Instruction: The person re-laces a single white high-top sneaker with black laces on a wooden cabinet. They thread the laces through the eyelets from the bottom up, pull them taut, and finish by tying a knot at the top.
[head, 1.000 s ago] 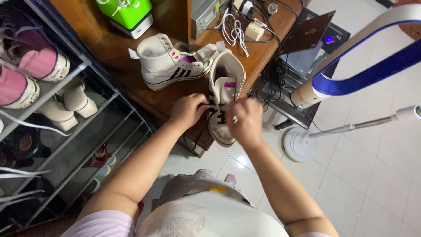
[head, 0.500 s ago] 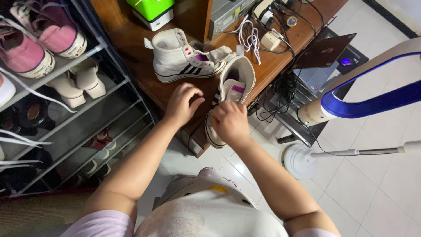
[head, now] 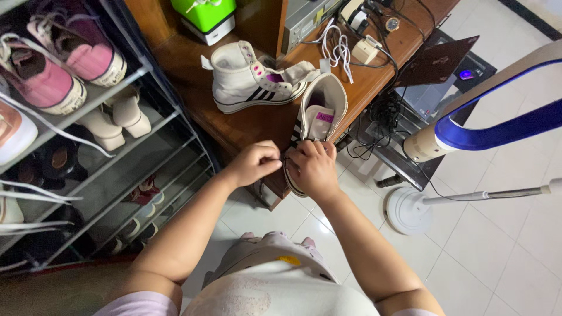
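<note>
Two hands at one shoe

Both hands pinch at the lower front of the white high-top shoe (head: 319, 117), which stands at the wooden table (head: 252, 126) edge. Left hand (head: 256, 164) and right hand (head: 313, 169) are closed there. Better to pull evenly and keep the shoe steady.

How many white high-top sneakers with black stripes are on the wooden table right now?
2: one white high-top lies on its side mid-table; the other high-top sits at the table's front edge under the left hand and right hand.

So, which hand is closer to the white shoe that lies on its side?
Left. The left hand is below the lying shoe, apart from it; the right hand is farther right, on the other shoe.
</note>
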